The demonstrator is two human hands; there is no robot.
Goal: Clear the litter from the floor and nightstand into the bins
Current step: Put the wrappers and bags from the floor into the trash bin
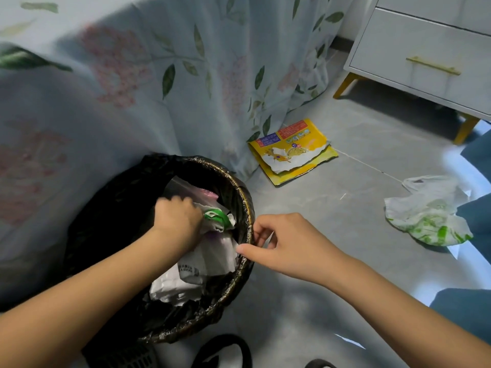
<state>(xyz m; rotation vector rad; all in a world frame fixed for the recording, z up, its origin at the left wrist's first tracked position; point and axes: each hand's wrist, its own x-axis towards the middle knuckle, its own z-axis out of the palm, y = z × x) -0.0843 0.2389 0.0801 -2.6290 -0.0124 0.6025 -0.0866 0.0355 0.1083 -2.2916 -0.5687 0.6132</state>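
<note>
Left hand (pixel 176 217) reaching inside round dark woven bin with black liner (pixel 245 205), gripping crumpled white-green wrapper (pixel 216 217); fingertips hidden. We are pinching bin rim with right hand (pixel 281 241). Print on white packaging inside unreadable. Torn yellow carton (pixel 292 151), white-green plastic bag (pixel 427 211) lying on grey floor (pixel 345 301), apart from hands.

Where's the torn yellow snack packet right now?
The torn yellow snack packet lies flat on the grey floor, at the floral bedsheet's hem, beyond the round black-lined bin.
</note>
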